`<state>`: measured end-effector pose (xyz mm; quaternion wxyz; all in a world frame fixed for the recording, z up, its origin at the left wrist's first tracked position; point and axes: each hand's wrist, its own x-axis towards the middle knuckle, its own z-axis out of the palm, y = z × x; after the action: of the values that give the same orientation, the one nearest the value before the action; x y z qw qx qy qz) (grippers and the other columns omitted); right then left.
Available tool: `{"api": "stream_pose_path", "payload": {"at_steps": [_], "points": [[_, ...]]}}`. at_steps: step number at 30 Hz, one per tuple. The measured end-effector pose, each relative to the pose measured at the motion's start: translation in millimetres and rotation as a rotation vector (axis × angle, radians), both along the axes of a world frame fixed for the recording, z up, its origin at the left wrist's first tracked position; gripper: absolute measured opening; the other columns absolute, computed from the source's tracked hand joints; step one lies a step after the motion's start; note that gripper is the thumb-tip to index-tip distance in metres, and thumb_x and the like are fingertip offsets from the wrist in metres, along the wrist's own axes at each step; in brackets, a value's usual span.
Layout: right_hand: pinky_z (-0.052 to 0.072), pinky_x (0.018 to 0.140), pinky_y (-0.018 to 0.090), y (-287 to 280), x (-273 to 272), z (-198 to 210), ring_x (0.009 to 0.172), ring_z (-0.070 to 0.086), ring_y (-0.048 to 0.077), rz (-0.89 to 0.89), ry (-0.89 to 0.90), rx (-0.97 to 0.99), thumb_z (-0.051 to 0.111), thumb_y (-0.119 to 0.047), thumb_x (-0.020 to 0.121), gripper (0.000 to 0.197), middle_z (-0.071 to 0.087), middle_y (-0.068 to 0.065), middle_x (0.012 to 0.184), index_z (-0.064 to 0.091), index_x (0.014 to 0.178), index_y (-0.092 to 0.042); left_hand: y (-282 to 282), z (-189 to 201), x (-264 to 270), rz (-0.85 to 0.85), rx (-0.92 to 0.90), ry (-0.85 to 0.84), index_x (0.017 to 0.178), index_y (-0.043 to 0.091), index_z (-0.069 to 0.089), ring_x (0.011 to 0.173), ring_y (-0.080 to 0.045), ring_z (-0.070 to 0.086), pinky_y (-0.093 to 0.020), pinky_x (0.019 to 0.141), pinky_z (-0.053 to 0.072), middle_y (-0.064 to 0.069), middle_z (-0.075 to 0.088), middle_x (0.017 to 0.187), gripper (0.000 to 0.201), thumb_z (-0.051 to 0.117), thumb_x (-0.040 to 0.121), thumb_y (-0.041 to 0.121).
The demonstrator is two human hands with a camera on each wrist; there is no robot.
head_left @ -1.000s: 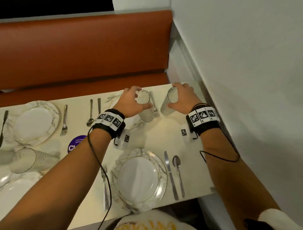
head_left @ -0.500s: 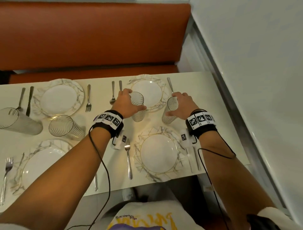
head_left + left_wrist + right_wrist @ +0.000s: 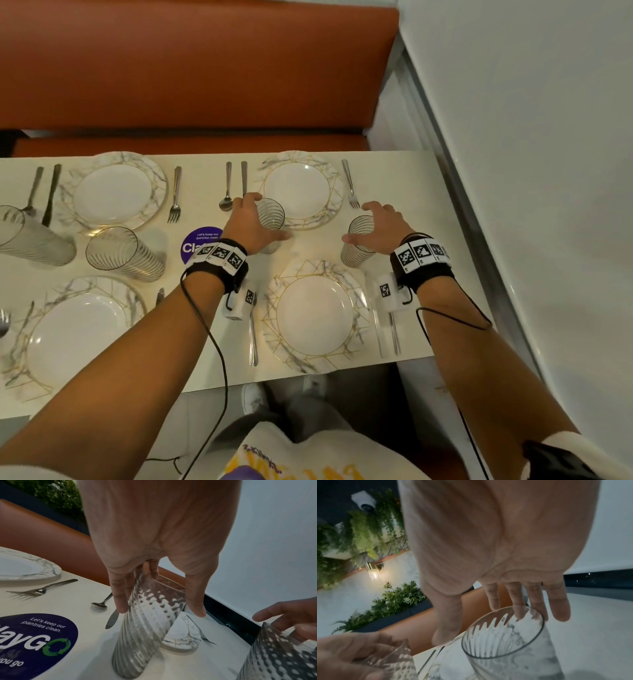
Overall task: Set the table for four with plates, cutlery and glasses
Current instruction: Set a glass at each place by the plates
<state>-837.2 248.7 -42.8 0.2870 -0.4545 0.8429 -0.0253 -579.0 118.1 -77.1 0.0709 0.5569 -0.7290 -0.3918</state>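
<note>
Tabletop [image 3: 191, 219]: two ribbed clear glasses [image 3: 358, 245]

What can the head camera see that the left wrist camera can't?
Only the head view shows all four plates, such as the near right plate, the orange bench, and both wristbands. Only the left wrist view shows green plants behind the bench and the whole sticker wording. Both show the left hand around a ribbed glass, and the right hand by another glass.
</note>
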Motion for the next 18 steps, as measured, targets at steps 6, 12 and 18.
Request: {"api": "stream_pose_path", "payload": {"at_steps": [6, 12, 18], "points": [[0.043, 0.109, 0.043, -5, -1, -11, 0.133, 0.047, 0.033, 0.014, -0.068, 0.008, 0.069, -0.064, 0.084, 0.081, 0.049, 0.014, 0.144, 0.043, 0.146, -0.019, 8, -2, 2, 0.08, -0.012, 0.021, 0.159, 0.015, 0.024, 0.145, -0.039, 0.034, -0.047, 0.12, 0.036, -0.016, 0.02, 0.159, 0.112, 0.087, 0.075, 0.053], [0.045, 0.107, 0.04, 2, -10, -12, 0.131, 0.05, 0.029, 0.03, -0.091, -0.007, 0.072, -0.058, 0.084, 0.076, 0.053, 0.01, 0.142, 0.047, 0.142, -0.016, 6, 5, 4, 0.111, -0.037, -0.037, 0.153, 0.007, 0.036, 0.133, -0.035, 0.048, -0.049, 0.115, 0.043, -0.017, 0.041, 0.148, 0.103, 0.088, 0.075, 0.05], [0.047, 0.104, 0.04, 5, -15, -10, 0.127, 0.052, 0.028, 0.033, -0.09, -0.004, 0.073, -0.057, 0.084, 0.072, 0.056, 0.009, 0.138, 0.049, 0.138, -0.016, 4, 10, 2, 0.151, -0.032, -0.081, 0.156, 0.005, 0.032, 0.139, -0.036, 0.043, -0.047, 0.116, 0.04, -0.018, 0.041, 0.152, 0.102, 0.085, 0.08, 0.047]]}}
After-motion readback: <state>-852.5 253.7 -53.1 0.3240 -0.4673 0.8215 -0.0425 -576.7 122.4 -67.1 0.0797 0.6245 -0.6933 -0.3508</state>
